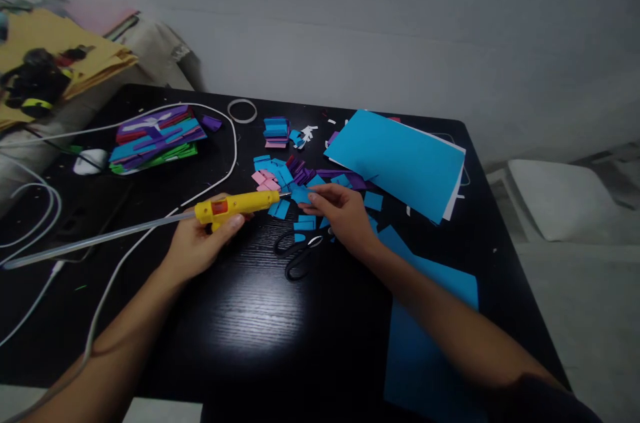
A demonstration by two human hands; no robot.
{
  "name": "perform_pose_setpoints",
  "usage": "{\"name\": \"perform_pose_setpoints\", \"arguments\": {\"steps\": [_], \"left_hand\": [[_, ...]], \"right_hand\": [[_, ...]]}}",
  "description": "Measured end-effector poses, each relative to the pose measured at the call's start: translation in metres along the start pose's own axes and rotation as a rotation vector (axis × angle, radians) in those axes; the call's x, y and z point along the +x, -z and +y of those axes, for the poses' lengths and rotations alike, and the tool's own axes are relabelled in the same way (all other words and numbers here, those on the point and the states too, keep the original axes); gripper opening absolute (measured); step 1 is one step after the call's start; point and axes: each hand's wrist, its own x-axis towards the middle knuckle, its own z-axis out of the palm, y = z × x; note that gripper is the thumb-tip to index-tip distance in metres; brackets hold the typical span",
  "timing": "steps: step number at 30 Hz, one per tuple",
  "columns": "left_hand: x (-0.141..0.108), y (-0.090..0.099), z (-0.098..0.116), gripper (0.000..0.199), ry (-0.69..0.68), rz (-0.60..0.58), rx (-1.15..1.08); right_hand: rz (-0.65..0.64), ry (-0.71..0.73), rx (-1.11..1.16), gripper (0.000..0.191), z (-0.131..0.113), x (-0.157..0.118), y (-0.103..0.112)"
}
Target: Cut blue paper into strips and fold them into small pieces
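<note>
My left hand (203,243) is wrapped round a yellow glue gun (240,205), and a long clear glue stick (100,238) juts out of its back end. The nozzle points right, at the edge of a small blue paper piece (301,195); whether it touches cannot be told. My right hand (345,213) pinches that piece between thumb and fingers. Just below lie black-handled scissors (300,251), their blades partly hidden by my right hand. Around both hands are several small cut papers, among them pink pieces (265,179) and dark purple pieces (301,171).
Blue sheets (400,159) lie at the back right, and another blue sheet (425,349) is under my right forearm. Folded coloured paper (157,139) is stacked at the left. A white cable (235,149) loops across the black table (240,369). A tape ring (242,111) sits behind.
</note>
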Motion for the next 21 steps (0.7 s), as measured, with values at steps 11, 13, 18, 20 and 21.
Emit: {"name": "perform_pose_setpoints", "arguments": {"steps": [11,13,18,20,21], "left_hand": [[0.0007,0.0002,0.0005,0.022,0.016,0.01,0.149],[0.0011,0.0005,0.0019,0.02,0.006,0.028,0.169],[0.0018,0.0011,0.0025,0.026,0.0,0.038,0.254],[0.0021,0.0011,0.0018,0.028,0.0,0.045,0.283],[0.0022,0.0012,0.0015,0.028,-0.006,0.048,0.297]], "right_hand": [[-0.01,0.023,-0.039,0.025,-0.0008,-0.0066,-0.0043],[-0.005,0.03,-0.04,0.025,-0.0025,-0.0077,-0.0054],[-0.007,0.039,-0.051,0.026,-0.0054,-0.01,-0.0073],[-0.008,0.04,-0.061,0.024,-0.0057,-0.0104,-0.0078],[-0.009,0.041,-0.063,0.023,-0.0058,-0.0104,-0.008]]}}
